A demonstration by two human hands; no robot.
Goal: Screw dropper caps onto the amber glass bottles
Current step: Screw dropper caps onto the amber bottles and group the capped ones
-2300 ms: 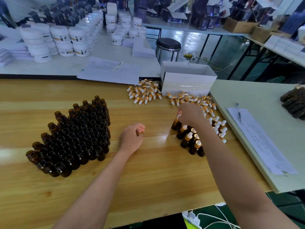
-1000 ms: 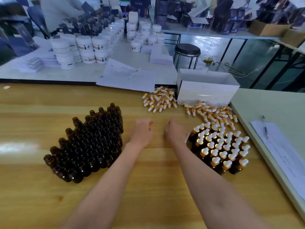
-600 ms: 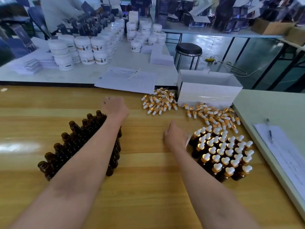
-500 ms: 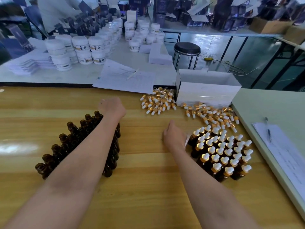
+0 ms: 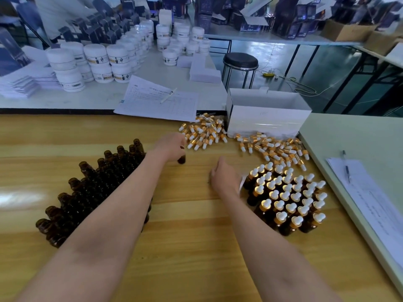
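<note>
The left hand [image 5: 170,147] is curled round one small brown glass bottle [image 5: 181,159]; its round dark bottom peeks out under the fingers, close to the smooth yellow wooden worktop [image 5: 192,247]; it is just right of the open bottles [image 5: 98,188], round, dark and packed tight on the left; the right hand [image 5: 224,178] sits beside the capped bottles [image 5: 287,199] with soft white tops and shiny gold rings; its fingers are hidden, so I cannot tell if it grips anything; loose dropper caps [image 5: 205,134] lie heaped farther off, by a white cardboard box [image 5: 266,118].
</note>
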